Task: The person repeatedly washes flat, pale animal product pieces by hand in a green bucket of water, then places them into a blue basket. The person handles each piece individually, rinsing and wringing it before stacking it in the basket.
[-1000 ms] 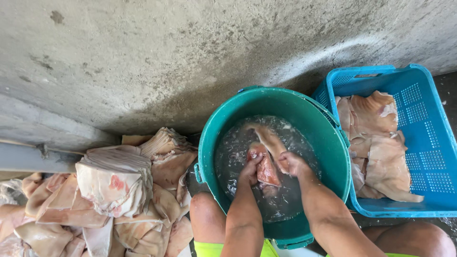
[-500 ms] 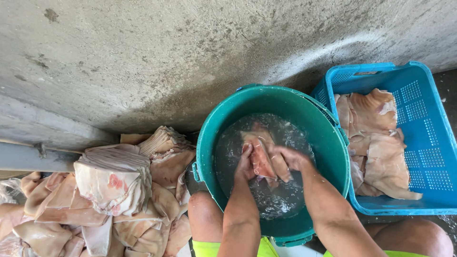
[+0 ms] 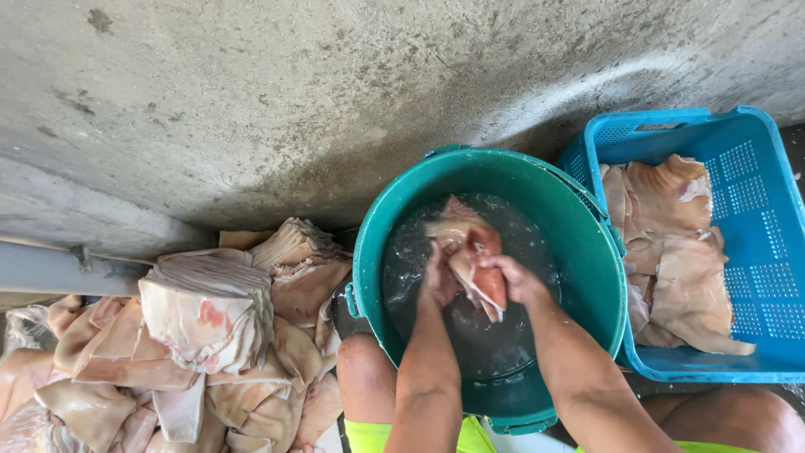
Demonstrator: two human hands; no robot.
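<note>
I see my left hand (image 3: pixel 438 277) and right hand (image 3: pixel 513 278) both grasping a pale pink slab of raw pork skin (image 3: pixel 474 260) over the water in a round green plastic bucket (image 3: pixel 587 243). A blue perforated plastic crate (image 3: pixel 755 193) of skins sits at three o'clock, and a heap of folded raw skins (image 3: pixel 201 335) at nine.

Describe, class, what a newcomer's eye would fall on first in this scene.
The green bucket of water at centre draws the eye first: the left hand and right hand grip a pale pink slab of raw pork skin in it. At lower left lies a big pile of pork skin slabs, and at right a blue plastic crate holds more.
</note>
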